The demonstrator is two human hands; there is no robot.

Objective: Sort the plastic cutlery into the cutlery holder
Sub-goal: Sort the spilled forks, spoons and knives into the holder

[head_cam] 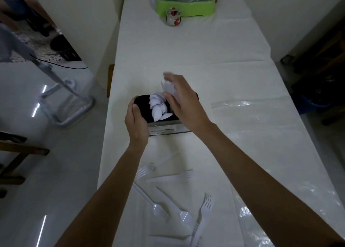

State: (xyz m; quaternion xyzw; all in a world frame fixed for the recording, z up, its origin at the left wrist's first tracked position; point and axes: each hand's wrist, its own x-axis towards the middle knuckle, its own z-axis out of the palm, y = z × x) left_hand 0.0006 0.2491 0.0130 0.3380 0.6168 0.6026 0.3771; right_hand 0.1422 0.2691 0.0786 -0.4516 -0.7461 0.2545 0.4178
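white walls (89, 13) | glossy floor (28, 172) | white-covered table (186, 47)

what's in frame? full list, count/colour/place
cutlery holder: 1, black, table centre
spoons: a bunch, white, bowls up in the holder
knives: several, white, blurred, at the right hand
forks: at least five, white, loose on the near table
plastic bag: 1, clear, flat, right of the holder
tray: 1, green, far end
jar: 1, small, red and white, before the tray
table: 1, white cloth
left hand: on the holder's left side
right hand: over the holder
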